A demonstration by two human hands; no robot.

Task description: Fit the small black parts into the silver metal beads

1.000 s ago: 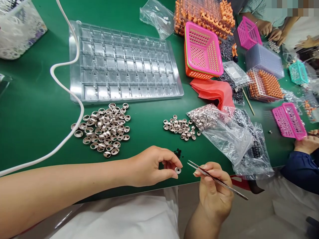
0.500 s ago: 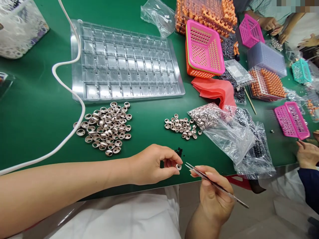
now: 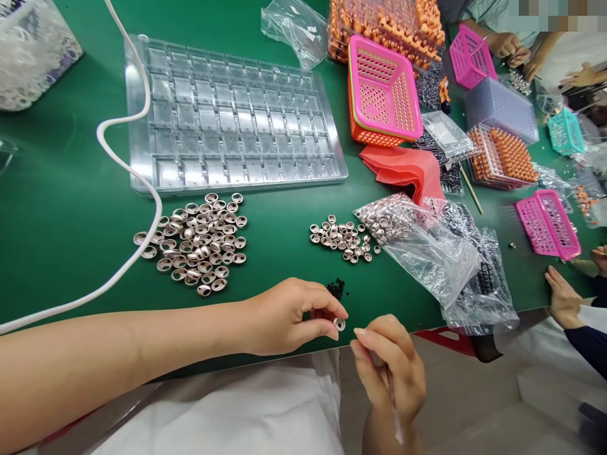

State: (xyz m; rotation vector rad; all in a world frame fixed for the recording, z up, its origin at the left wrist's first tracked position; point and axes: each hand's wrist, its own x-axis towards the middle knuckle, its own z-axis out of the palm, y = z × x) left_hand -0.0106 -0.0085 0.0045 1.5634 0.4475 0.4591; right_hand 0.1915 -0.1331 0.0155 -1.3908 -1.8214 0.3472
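Observation:
My left hand [image 3: 289,316] pinches a small silver metal ring [image 3: 338,324] between thumb and forefinger at the near table edge. My right hand [image 3: 391,370] is just right of it, fingers bent, holding thin metal tweezers [image 3: 394,414] that now run down along the palm, blurred. A tiny heap of black bits [image 3: 336,287] lies just beyond my left fingers. Further out lie a large pile of silver caps [image 3: 199,243] and a smaller pile of silver rings [image 3: 344,239].
A clear compartment tray [image 3: 227,120] lies on the green table [image 3: 61,208], with a white cable [image 3: 128,170] across its left. Plastic bags of parts [image 3: 436,253], a red cloth [image 3: 408,170], pink baskets [image 3: 382,88] and orange parts stand right. Other people's hands [image 3: 562,297] work far right.
My right hand has turned, swinging the tweezers from pointing left at the ring to lying down along the palm. My left hand keeps the ring almost still.

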